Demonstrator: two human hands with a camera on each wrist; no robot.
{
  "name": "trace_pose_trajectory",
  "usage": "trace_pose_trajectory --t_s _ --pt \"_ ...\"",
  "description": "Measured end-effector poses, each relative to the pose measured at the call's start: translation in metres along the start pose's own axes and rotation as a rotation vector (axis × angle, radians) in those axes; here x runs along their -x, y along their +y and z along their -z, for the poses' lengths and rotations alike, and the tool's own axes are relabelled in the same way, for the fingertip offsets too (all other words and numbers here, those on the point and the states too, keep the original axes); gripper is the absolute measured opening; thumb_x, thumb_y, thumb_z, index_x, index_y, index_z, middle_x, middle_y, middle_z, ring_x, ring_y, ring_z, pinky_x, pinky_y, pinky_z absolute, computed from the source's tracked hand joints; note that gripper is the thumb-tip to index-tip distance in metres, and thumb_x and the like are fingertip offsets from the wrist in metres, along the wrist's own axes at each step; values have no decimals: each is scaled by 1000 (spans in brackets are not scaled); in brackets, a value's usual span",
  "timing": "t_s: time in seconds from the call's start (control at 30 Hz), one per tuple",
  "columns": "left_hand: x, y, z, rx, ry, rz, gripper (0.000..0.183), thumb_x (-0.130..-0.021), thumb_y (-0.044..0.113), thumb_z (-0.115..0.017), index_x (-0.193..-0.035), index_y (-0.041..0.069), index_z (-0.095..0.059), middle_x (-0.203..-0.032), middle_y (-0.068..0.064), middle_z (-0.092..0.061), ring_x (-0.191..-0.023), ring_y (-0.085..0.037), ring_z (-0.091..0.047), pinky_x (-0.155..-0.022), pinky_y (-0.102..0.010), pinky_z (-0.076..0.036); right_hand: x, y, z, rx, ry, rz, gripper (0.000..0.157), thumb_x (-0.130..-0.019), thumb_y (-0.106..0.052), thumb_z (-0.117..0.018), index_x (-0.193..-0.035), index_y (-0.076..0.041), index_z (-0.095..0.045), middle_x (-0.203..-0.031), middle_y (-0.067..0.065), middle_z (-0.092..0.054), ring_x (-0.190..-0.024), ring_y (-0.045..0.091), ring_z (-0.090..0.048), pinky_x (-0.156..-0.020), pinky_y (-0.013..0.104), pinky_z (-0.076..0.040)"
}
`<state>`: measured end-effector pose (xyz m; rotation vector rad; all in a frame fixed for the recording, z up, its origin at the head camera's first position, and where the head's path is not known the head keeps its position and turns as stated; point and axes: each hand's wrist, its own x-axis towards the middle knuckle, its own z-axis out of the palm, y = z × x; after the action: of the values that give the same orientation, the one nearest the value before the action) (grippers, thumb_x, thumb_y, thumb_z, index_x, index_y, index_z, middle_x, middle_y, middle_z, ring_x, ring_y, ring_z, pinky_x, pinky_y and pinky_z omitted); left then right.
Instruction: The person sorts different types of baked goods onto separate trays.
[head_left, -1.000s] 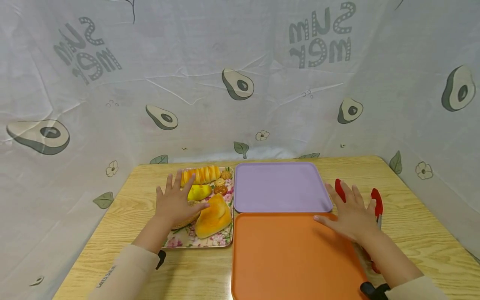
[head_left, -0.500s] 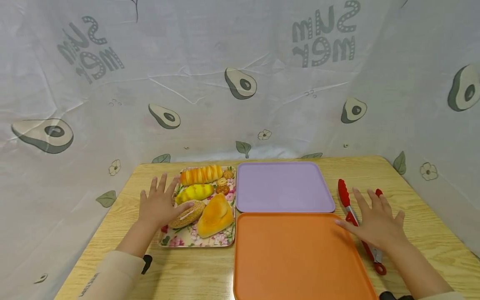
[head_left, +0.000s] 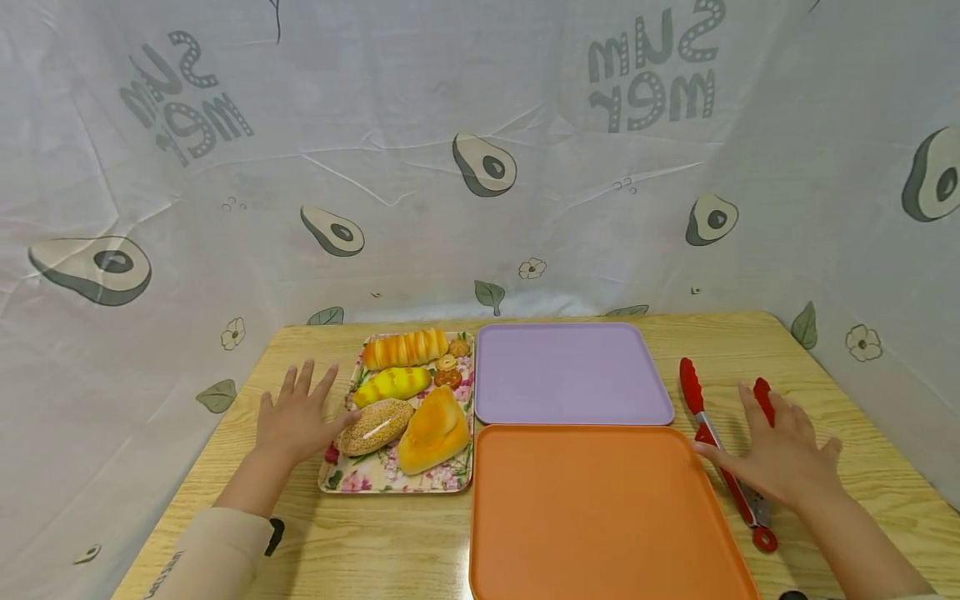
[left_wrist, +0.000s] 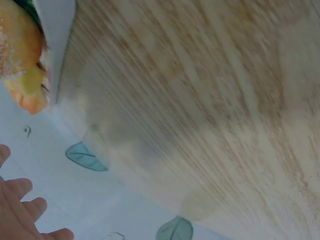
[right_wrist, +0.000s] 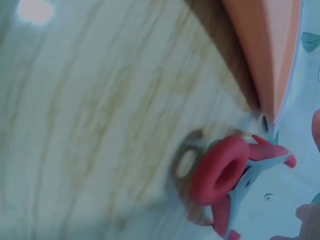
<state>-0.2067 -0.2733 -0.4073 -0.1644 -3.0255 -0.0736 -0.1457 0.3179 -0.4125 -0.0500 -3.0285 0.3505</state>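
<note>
My left hand is spread with straight fingers beside the left edge of a floral tray. Its thumb reaches over the rim near a sesame-covered bread roll; I cannot tell whether they touch. Also on that tray are a triangular golden bun, a yellow bread roll, a ridged bread and several small cookies. My right hand, fingers spread and holding nothing, is over red-tipped metal tongs, hiding part of them. The tongs' ring shows in the right wrist view.
A purple tray lies at the back centre. In front of it is an orange tray, its right edge close to the tongs. All rest on a wood-grain table. A white avocado-print cloth hangs behind and at the sides.
Both hands have moved apart, the left toward the left and the right toward the right. More of the breads and the tongs is uncovered. The trays have stayed put.
</note>
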Motion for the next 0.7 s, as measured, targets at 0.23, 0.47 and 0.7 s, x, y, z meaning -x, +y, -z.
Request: trace_pose_trajectory --t_s 0.23,0.47,0.7 --pt "5 -12 -3 14 -27 -9 84 -75 69 -36 -139 18 -17 -141 -19 -6 -124 -40 -6 -87 -65 -1 2 6 -4 -25 -32 -32 103 -71 -69 -44 -138 -11 9 -130 36 -6 -111 55 -8 -65 75 -3" --pt "14 -19 -11 25 -63 -73 86 -73 71 -34 -139 16 -20 -140 -19 -11 -124 -38 -11 -86 -66 -8 3 11 -7 -55 -67 -60 104 -72 -68 -43 -137 -5 9 -127 40 -9 -105 58 -16 -63 74 -11" --pt "23 -22 -24 41 -70 -159 91 -71 69 -42 -138 11 -21 -140 -19 -12 -124 -37 -12 -90 -61 -12 3 14 -8 -37 -87 -64 108 -73 -67 -43 -134 6 7 -120 43 -17 -94 63 -24 -59 71 -21"
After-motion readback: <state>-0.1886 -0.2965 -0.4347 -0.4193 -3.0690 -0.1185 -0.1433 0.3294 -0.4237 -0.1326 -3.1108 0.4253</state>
